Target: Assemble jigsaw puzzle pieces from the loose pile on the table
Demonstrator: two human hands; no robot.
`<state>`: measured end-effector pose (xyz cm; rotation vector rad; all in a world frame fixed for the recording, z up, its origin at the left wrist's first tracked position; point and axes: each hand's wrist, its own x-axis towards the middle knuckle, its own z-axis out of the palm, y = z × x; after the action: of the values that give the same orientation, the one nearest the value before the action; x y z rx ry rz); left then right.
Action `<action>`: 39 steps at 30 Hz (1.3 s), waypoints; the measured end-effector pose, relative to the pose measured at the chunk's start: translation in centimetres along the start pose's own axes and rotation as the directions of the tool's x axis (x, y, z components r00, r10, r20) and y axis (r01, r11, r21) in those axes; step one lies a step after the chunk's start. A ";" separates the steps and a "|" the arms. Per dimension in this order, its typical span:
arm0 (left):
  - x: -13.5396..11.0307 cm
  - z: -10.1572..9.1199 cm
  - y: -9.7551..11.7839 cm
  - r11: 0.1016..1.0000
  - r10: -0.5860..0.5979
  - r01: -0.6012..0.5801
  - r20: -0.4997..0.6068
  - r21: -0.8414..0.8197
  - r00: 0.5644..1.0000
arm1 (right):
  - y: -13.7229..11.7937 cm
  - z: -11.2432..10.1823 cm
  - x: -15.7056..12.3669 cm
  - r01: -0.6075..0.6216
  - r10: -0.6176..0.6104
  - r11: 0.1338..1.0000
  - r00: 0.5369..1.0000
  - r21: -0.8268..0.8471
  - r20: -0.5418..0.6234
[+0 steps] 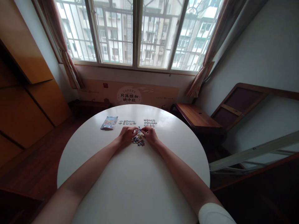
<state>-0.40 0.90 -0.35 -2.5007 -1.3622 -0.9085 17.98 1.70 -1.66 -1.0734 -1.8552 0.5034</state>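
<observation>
The left hand [127, 133] is curled inward, thumb and fingertips drawn close together at the far end of a pile of puzzle pieces [139, 142]. The right hand [149, 134] faces it, fingers bent and tips nearly meeting the left's. For both hands, whether the fingertips are pinched on a piece cannot be told; the bits are too small. The pile sits between the wrists on the round white counter [130, 183], closer to its far edge than its near one. Further toward that far edge lie two groups of pieces set in rows, the left group [127, 122] beside a printed packet [109, 123], the right group [150, 123] beyond the right hand. The packet's lettering is too small to read. Past the far edge, a poster [129, 95] below the window [153, 37] reads "月满颐和 映中秋" in dark characters; its smaller print is illegible.
</observation>
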 end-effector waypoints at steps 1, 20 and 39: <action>0.0 0.0 0.0 1.000 0.004 -0.004 0.001 -0.002 1.000 | 0.0 0.0 0.0 0.000 0.000 1.000 1.000 -0.001 0.000; 0.1 0.0 0.0 1.000 0.022 -0.022 -0.004 0.001 1.000 | -0.1 -0.1 0.0 -0.008 0.008 1.000 1.000 0.005 0.002; 0.0 0.1 -0.2 0.999 0.035 -0.035 -0.003 -0.033 0.999 | -0.2 -0.1 0.0 -0.008 0.008 1.000 1.000 0.002 0.005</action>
<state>-0.52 1.07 -0.46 -2.5383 -1.3084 -0.9345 17.95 1.59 -1.46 -1.0799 -1.8546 0.5126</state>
